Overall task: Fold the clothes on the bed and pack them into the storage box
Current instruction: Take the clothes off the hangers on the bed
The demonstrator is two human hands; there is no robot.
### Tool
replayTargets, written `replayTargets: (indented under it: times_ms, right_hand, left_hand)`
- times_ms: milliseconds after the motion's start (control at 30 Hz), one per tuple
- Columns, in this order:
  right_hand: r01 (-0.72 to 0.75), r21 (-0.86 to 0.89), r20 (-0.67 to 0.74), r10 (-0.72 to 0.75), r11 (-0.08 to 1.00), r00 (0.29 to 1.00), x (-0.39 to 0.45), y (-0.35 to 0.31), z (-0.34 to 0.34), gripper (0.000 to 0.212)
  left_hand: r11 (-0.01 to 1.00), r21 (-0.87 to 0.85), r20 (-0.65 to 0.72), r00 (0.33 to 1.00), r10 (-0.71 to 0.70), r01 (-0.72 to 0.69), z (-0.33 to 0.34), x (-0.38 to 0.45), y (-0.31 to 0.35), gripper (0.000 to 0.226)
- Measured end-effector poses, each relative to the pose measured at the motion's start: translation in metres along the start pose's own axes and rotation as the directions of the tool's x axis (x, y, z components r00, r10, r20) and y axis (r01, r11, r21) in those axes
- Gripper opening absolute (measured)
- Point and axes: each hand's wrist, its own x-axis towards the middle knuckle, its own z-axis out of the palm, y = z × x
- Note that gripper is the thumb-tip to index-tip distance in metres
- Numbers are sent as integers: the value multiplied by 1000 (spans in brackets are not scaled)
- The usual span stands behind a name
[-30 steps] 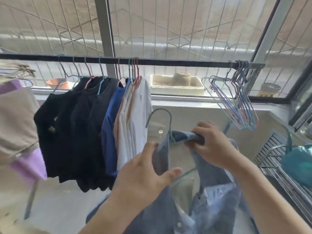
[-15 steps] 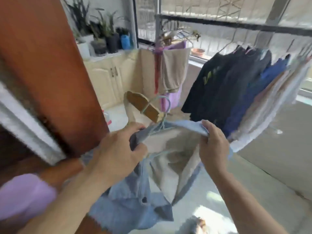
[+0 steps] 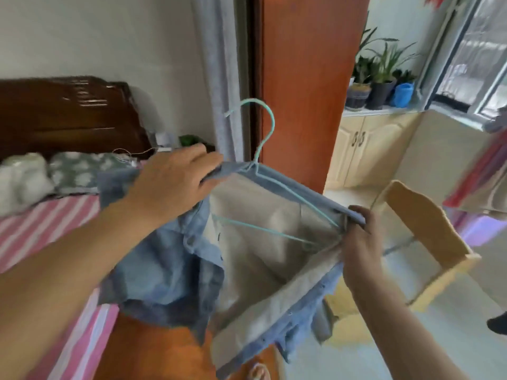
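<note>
Turned from the drying rail toward the bed (image 3: 41,229) at left; blue shirt (image 3: 170,270) on teal hanger (image 3: 263,127) held taut, left hand (image 3: 170,187) and right hand (image 3: 362,242) each clamping a shoulder. Folding not yet begun.

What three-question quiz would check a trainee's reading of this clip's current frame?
1. True or false: the blue shirt is off the teal hanger.
2. Which hand grips the shirt nearer the hanger's hook: A) left hand B) right hand?
3. Fill in: the bed has a pink-and-white ____ sheet.

Key: 1 false, the hanger is inside it. 2 A. 3 striped.
</note>
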Motion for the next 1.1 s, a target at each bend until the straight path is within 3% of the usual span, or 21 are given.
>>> replayTargets:
  times_ms: [67, 133, 267, 333, 367, 400, 433, 467, 500, 533, 600, 667, 700, 767, 800, 867, 967, 1033, 1100]
  right_hand:
    - [41, 51, 107, -47, 998, 993, 6, 4, 58, 16]
    - [139, 13, 257, -138, 990, 956, 14, 9, 109, 28]
    - [390, -115, 519, -279, 914, 808, 33, 8, 206, 48]
    - [396, -118, 639, -236, 911, 732, 45, -4, 245, 58]
    - [364, -87, 710, -199, 927, 675, 49, -12, 263, 52]
    - [324, -8, 793, -192, 946, 579, 52, -21, 280, 35]
    - [186, 41, 879, -124, 982, 460, 57, -30, 293, 16]
    - [40, 31, 935, -43, 999, 352, 63, -37, 311, 29]
    - [6, -48, 961, 45, 999, 273, 71, -39, 334, 46]
    - [57, -120, 965, 103, 991, 241, 74, -44, 360, 44]
    - [249, -171, 970, 118, 953, 214, 87, -46, 408, 9]
    - [379, -198, 974, 139, 904, 177, 93, -64, 462, 4]
    - [331, -168, 978, 117, 928, 170, 91, -83, 490, 24]
    - [178, -116, 981, 85, 977, 173, 84, -120, 540, 84]
    - [196, -67, 992, 44, 978, 118, 72, -134, 563, 97]
    - [394, -37, 999, 26, 918, 34, 40, -146, 616, 103]
    - [667, 4, 1000, -18, 745, 14, -9, -138, 701, 64]
    - [673, 46, 992, -115, 738, 58, -36, -135, 749, 40]
    - [609, 88, 978, -183, 788, 96, -56, -135, 787, 23]
  left_hand:
    - [995, 95, 19, 999, -36, 34, 7, 1, -51, 20]
    - [988, 86, 36, 991, -130, 126, 12, -1, -100, 23]
    - [953, 64, 82, 950, -302, 297, 20, -30, -206, 33]
    - [920, 50, 88, 916, -392, 389, 19, -52, -255, 31]
    - [908, 41, 85, 904, -419, 417, 16, -62, -277, 31]
    - [902, 39, 76, 899, -432, 430, 11, -72, -298, 33]
    - [904, 31, 59, 902, -428, 427, 9, -80, -315, 41]
    - [906, 22, 49, 905, -423, 422, 6, -89, -333, 52]
    - [907, 9, 48, 906, -421, 421, 5, -97, -351, 60]
    - [905, -9, 51, 904, -425, 426, 5, -104, -368, 63]
    - [883, -40, 71, 883, -464, 467, 8, -112, -398, 51]
    - [858, -71, 85, 860, -503, 509, 15, -119, -436, 32]
    - [852, -79, 79, 855, -513, 518, 18, -122, -456, 29]
    - [847, -70, 97, 848, -520, 527, 23, -127, -494, 27]
    - [850, -66, 113, 850, -514, 522, 25, -128, -513, 24]
    - [852, -80, 143, 851, -505, 518, 32, -130, -548, 18]
    - [828, -139, 148, 838, -525, 543, 44, -132, -586, 14]
    - [791, -218, 182, 820, -542, 571, 48, -134, -607, 15]
    - [719, -242, 263, 758, -597, 651, 49, -140, -619, 27]
